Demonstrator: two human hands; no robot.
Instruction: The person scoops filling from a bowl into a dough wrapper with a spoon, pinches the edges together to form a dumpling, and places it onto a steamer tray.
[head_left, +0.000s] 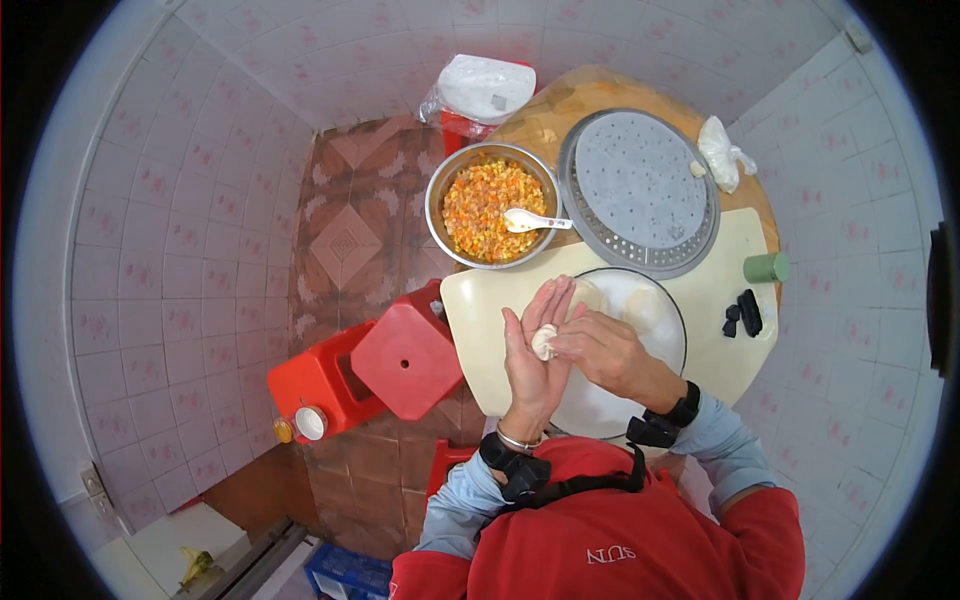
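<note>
A small white dough bun [544, 342] with a gathered top rests on the palm of my left hand [535, 372], whose fingers stretch away from me. My right hand [615, 352] comes in from the right and pinches the bun's edge with its fingertips. Both hands are above a round white tray [590, 408] with a dark rim. Pale dough rounds [645, 308] lie on the tray, partly hidden by my hands. Beyond them stands a metal bowl [436, 222] of diced orange and yellow filling [485, 200], with a white spoon [535, 221] in it.
A grey perforated steamer tray [640, 180] sits on the wooden table [570, 90], partly over the cream board [735, 370]. On the right are a green cylinder [766, 267], black pieces [748, 313] and a white plastic bag [722, 153]. A red stool [405, 385] and red jug [325, 375] stand left.
</note>
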